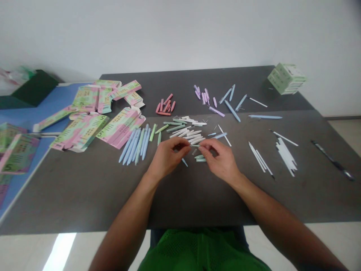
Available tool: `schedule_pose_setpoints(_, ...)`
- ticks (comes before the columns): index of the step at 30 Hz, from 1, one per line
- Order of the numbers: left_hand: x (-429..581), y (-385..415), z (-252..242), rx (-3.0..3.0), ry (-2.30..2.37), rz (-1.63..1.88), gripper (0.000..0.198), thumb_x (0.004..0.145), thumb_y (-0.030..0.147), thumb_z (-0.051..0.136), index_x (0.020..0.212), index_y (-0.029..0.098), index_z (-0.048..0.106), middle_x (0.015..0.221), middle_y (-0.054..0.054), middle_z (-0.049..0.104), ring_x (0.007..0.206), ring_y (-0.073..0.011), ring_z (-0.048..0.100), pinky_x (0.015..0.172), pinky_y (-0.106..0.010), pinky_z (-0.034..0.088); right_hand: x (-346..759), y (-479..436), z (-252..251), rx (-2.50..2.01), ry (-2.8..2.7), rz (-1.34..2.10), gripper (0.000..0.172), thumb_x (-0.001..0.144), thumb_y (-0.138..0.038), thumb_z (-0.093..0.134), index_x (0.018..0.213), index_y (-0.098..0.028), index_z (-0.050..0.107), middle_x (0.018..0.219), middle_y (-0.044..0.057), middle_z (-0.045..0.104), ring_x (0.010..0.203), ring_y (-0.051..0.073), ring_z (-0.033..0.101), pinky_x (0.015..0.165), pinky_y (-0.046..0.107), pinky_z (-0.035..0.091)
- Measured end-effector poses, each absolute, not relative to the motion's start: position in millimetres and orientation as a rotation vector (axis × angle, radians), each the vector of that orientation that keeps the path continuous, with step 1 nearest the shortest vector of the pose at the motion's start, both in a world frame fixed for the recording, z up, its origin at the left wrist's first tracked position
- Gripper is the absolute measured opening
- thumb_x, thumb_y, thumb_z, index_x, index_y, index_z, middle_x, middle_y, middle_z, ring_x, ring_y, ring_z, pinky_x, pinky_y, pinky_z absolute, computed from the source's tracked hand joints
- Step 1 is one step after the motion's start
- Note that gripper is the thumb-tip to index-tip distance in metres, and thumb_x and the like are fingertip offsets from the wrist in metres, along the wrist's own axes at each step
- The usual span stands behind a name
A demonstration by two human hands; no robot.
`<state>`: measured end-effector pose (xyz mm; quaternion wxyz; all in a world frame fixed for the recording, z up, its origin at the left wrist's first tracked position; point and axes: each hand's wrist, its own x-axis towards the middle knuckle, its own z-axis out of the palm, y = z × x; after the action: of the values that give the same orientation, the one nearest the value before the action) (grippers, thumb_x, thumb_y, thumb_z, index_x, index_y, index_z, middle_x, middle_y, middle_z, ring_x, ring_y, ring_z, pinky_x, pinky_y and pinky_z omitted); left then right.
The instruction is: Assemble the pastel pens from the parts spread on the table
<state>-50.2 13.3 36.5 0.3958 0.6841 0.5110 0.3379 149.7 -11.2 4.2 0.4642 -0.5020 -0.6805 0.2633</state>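
At the middle of the table, my left hand and my right hand face each other with a small gap between their fingertips. A short pale green pen part shows at the pinched fingertips of my right hand. My left thumb and forefinger are pinched together; whatever they hold is too small to make out. Just beyond the fingers lie white pen barrel pieces and green pen barrel pieces. More green pieces lie beside my right fingers, and a small blue tip is near my left hand.
Blue pens lie in a row at left, near pink-and-green cartons. Red pieces, purple pieces and blue barrels are farther back. White refills, a black pen and a green box are at right.
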Motion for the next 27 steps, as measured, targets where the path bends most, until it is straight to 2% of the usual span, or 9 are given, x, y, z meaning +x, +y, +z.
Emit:
schedule_pose_setpoints(9,-49.1,13.7,34.2,1.692,1.222,0.903,0.016,0.087,0.032,0.068,0.092,0.017,0.073,0.087,-0.004,0.074,0.077,-0.0157,0.065,0.069,-0.027,0.049,149.2,-11.2,6.7,-1.235,-1.684,0.620,0.008,0.092,-0.025,0.063,0.095,-0.025,0.070,0.083,0.001,0.066,0.075,0.016,0.060,0.073,0.030,0.049)
schedule_pose_setpoints(14,-43.2,11.8,30.0,1.795,1.178,0.941,0.010,0.087,0.026,0.067,0.090,0.019,0.073,0.088,-0.003,0.072,0.082,-0.0153,0.064,0.074,-0.027,0.049,147.2,-12.9,8.4,-1.195,-1.733,0.599,0.009,0.093,-0.025,0.064,0.095,-0.024,0.073,0.085,0.001,0.069,0.080,0.017,0.063,0.077,0.031,0.050)
schedule_pose_setpoints(21,-39.5,9.8,19.8,1.664,1.151,1.063,0.012,0.083,0.028,0.072,0.087,0.018,0.065,0.084,-0.002,0.067,0.078,-0.0142,0.063,0.075,-0.026,0.053,147.1,-13.0,7.1,-1.222,-1.653,0.657,0.010,0.091,-0.028,0.067,0.096,-0.025,0.076,0.085,0.001,0.073,0.076,0.016,0.065,0.074,0.029,0.052)
schedule_pose_setpoints(27,-37.7,9.2,19.1,1.643,1.124,1.098,0.012,0.082,0.026,0.073,0.087,0.019,0.065,0.086,-0.002,0.068,0.079,-0.0142,0.064,0.077,-0.027,0.054,147.2,-11.7,1.0,-1.238,-1.649,0.686,0.009,0.090,-0.029,0.068,0.095,-0.024,0.074,0.084,0.000,0.071,0.075,0.015,0.065,0.074,0.029,0.052)
